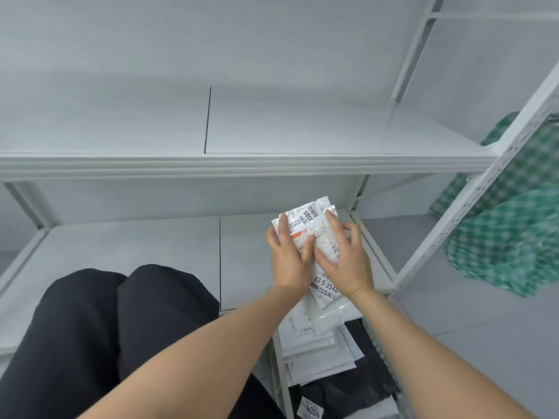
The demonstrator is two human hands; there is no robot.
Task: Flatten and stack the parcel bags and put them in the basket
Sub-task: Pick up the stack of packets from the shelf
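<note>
Left hand [287, 257]: laid flat on the parcel bags [326, 290], fingers straight and close together, its inner edge against the other hand.
Right hand [344, 257]: also palm-down on the same bags, with fingers straight and fanned apart.
Parcel bags: a few small white ones with printed labels, overlapping under both palms. Their far edge and a label reading 83-5-3540 show past the hands.
Where they lie: at the right end of the lower shelf [136, 255], over the far end of the basket [279, 367]. Whether they rest on the shelf board or on the pile in the basket is hard to tell.
Basket: white wire, low at the right, just beside the knees [106, 328].
In the basket: flat white bags [314, 349] stacked over black bags [348, 391], with a tag [311, 414] marked 4004 at the near edge.
Upper shelf [272, 164]: white, above the hands.
Checked cloth [511, 237]: green and white, beyond the shelf upright [465, 207] on the right.
</note>
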